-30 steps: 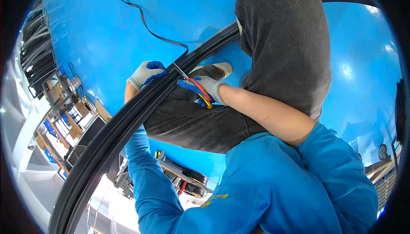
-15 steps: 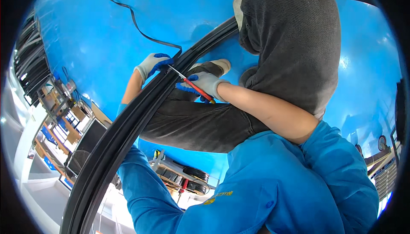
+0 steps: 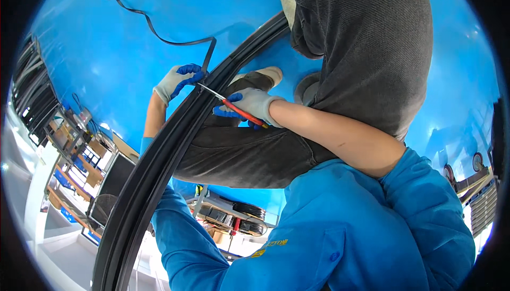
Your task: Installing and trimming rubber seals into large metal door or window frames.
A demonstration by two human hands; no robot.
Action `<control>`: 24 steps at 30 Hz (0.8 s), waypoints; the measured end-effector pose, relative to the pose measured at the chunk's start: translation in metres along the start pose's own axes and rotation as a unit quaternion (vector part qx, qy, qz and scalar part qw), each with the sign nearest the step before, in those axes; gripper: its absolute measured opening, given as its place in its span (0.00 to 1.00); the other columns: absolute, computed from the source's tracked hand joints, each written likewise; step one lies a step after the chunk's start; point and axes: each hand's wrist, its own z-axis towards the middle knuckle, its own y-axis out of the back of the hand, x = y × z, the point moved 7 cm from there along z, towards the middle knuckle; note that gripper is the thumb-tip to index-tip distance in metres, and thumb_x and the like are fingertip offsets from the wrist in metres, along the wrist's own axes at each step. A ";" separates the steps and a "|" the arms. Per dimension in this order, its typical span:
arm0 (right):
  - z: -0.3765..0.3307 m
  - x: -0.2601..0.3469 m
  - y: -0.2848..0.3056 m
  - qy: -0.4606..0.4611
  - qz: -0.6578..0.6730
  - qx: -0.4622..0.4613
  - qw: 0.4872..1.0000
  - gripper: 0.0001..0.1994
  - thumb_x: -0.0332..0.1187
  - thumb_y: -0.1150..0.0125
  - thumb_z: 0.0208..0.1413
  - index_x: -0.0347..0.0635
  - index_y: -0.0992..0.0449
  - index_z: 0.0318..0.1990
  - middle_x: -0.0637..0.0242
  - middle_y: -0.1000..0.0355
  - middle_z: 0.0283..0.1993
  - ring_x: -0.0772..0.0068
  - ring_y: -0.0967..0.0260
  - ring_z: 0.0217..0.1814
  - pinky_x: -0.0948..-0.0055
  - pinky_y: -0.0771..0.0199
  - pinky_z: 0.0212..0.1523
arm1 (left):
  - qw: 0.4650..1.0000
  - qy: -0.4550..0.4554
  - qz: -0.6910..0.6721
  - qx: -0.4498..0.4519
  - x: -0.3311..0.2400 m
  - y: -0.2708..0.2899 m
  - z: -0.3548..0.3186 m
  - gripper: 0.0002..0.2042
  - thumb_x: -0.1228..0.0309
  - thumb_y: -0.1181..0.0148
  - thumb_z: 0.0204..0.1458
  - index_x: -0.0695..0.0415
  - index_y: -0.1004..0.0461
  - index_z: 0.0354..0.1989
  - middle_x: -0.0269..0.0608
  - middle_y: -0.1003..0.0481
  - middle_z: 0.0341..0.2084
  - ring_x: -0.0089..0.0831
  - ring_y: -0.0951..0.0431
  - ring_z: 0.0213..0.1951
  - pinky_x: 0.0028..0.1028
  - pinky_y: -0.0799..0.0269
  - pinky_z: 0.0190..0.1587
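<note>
Since the earlier frame both hands have shifted slightly along the black rubber seal strip (image 3: pixel 159 163), and the loose end of the strip now stands more upright above the left hand. That strip runs as a thick dark band from the lower left edge up in a curve across the blue floor (image 3: pixel 106 52) toward the top centre, and a thin loose tail of it (image 3: pixel 159 33) snakes away over the blue surface to the upper left. At the point where tail and band meet, the left hand (image 3: pixel 178 81), in a grey glove with blue fingertips, is closed on the strip, pinching it from the outer side. Just beside it, the right hand (image 3: pixel 249 105), gloved the same way, is wrapped around the red handle of a screwdriver (image 3: pixel 234 108), whose thin metal tip touches the strip next to the left fingers. Behind the hands sits a person's leg in dark trousers (image 3: pixel 244 153) with a beige shoe (image 3: pixel 268 73). Blue sleeves (image 3: pixel 340 227) fill the lower part. Shelving with boxes (image 3: pixel 69 142) stands at the left.
</note>
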 end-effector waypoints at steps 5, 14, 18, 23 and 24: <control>-0.001 0.005 0.004 0.020 -0.049 -0.008 0.999 0.28 0.66 0.41 0.55 0.49 0.16 0.41 0.67 0.21 0.32 0.72 0.29 0.28 0.72 0.30 0.32 | 0.999 -0.012 0.038 -0.001 -0.004 0.005 0.000 0.12 0.73 0.38 0.56 0.63 0.17 0.46 0.35 0.18 0.35 0.25 0.22 0.36 0.23 0.25 0.46; -0.011 0.016 0.015 0.020 -0.124 -0.020 0.992 0.28 0.64 0.46 0.58 0.50 0.15 0.41 0.66 0.19 0.34 0.64 0.26 0.33 0.66 0.30 0.39 | 0.996 0.013 0.089 -0.013 -0.003 0.012 0.000 0.14 0.75 0.38 0.55 0.64 0.18 0.49 0.36 0.17 0.34 0.25 0.21 0.35 0.23 0.24 0.46; -0.011 0.016 0.018 0.022 -0.158 -0.027 0.987 0.27 0.63 0.47 0.59 0.50 0.15 0.43 0.64 0.19 0.34 0.61 0.25 0.36 0.65 0.29 0.41 | 0.995 0.014 0.098 -0.018 -0.005 0.009 0.000 0.14 0.76 0.39 0.55 0.64 0.18 0.49 0.37 0.16 0.35 0.25 0.21 0.35 0.23 0.24 0.46; -0.002 0.011 0.019 0.021 -0.194 -0.052 0.979 0.27 0.62 0.46 0.58 0.50 0.15 0.44 0.64 0.18 0.36 0.59 0.24 0.38 0.63 0.29 0.43 | 0.994 0.014 0.104 -0.014 -0.005 0.009 -0.001 0.14 0.77 0.39 0.55 0.63 0.18 0.50 0.37 0.16 0.36 0.25 0.20 0.35 0.23 0.23 0.46; -0.002 0.011 0.019 0.022 -0.189 -0.051 0.980 0.27 0.63 0.46 0.58 0.50 0.15 0.44 0.63 0.18 0.37 0.58 0.24 0.38 0.63 0.29 0.43 | 0.995 0.015 0.099 -0.017 -0.004 0.010 -0.002 0.14 0.76 0.39 0.55 0.63 0.18 0.50 0.37 0.16 0.36 0.25 0.21 0.35 0.23 0.24 0.46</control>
